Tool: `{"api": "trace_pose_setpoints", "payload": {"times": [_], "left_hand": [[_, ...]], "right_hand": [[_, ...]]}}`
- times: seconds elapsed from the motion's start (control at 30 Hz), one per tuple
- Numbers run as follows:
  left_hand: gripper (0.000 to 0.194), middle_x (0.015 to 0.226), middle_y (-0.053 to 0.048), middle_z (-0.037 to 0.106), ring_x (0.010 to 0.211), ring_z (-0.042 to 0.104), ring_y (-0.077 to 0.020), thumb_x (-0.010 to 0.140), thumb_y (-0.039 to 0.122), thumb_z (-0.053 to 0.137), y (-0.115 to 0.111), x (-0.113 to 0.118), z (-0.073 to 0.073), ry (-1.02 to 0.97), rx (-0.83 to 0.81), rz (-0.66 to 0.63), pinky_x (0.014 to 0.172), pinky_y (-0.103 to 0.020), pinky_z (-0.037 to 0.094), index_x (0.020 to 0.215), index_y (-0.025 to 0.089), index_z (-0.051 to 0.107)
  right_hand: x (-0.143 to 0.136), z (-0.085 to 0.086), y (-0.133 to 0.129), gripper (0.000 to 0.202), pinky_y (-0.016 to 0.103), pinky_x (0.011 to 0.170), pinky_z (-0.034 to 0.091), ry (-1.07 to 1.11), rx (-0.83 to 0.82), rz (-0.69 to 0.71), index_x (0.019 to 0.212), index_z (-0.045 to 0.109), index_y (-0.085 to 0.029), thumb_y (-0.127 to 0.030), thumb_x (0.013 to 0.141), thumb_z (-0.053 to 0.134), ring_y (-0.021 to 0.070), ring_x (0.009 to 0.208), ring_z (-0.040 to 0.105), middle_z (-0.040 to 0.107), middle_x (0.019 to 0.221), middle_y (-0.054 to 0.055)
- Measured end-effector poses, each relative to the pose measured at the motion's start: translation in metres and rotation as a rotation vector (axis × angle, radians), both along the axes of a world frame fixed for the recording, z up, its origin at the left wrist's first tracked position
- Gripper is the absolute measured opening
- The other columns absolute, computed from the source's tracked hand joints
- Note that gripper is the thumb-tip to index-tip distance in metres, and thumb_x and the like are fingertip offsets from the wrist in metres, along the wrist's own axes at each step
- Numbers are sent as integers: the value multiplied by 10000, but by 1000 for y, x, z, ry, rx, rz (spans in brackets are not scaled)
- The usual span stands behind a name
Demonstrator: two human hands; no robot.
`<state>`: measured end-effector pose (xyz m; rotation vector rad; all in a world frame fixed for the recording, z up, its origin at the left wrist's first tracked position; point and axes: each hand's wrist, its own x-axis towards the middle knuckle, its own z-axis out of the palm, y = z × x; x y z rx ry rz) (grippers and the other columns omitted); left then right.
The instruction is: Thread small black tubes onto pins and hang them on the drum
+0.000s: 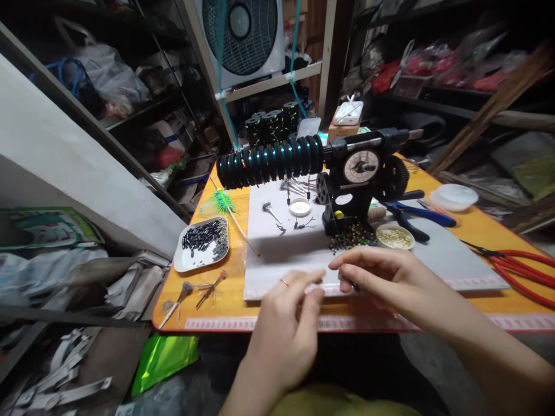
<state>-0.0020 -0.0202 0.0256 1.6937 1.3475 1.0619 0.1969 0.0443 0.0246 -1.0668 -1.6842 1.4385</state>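
Observation:
My left hand (284,323), with a ring on one finger and some motion blur, is over the front edge of the white board (277,268). Its forefinger reaches forward and the thumb stands apart from it; I make out nothing between them. Close by on the right, my right hand (385,277) has its fingers curled together around a small dark piece (354,286), mostly hidden. Beyond the hands stands a black geared winding device (359,173) carrying a row of black spools (271,162) with shiny blue thread. Multicoloured beads (353,237) are heaped at its foot.
A white tray of dark beads (200,267) is at the left, near feathery tied bundles (186,289). A dish of gold beads (394,237), blue-handled pliers (407,222) and red-handled scissors (515,268) lie right. A box fan (240,34) stands behind; shelves flank the orange table (234,231).

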Motion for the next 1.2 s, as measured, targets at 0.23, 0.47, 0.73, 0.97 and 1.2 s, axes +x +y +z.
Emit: {"api": "trace_pose_setpoints", "payload": {"times": [0.23, 0.47, 0.73, 0.97, 1.2], "left_hand": [[393, 897, -57, 717, 618, 611, -156, 927, 300, 697, 95, 12, 28, -41, 117, 230, 609, -290, 478, 1282, 134, 673], [149, 752, -46, 714, 622, 597, -147, 927, 223, 664, 106, 14, 24, -41, 64, 187, 643, -284, 458, 821, 154, 743], [355, 817, -46, 712, 462, 489, -52, 844, 494, 788, 44, -10, 18, -505, -233, 42, 412, -186, 295, 854, 145, 726], [305, 660, 3, 676, 456, 474, -43, 824, 412, 824, 41, -11, 0, -591, -277, 86, 448, -174, 321, 830, 133, 702], [285, 677, -1, 681, 455, 455, -52, 849, 406, 791, 43, -8, -4, -532, -231, 87, 466, -199, 349, 826, 134, 708]], "right_hand": [[1, 0, 5, 377, 286, 645, 535, -187, 240, 4, 994, 806, -228, -546, 968, 605, 202, 738, 726, 779, 795, 49], [-1, -4, 5, 389, 292, 599, 520, -255, 328, -32, 974, 794, -225, -515, 997, 537, 208, 725, 737, 798, 823, 47], [-2, -5, 6, 334, 325, 605, 530, -305, 402, -56, 949, 792, -238, -491, 986, 576, 209, 665, 718, 819, 855, 47], [-8, -12, 9, 271, 394, 763, 562, -366, 530, -120, 1005, 812, -244, -413, 948, 608, 276, 828, 761, 834, 992, 80], [-24, 29, 37, 329, 385, 778, 514, -296, 623, -329, 996, 793, -197, -447, 956, 583, 273, 869, 703, 788, 955, 124]]}}
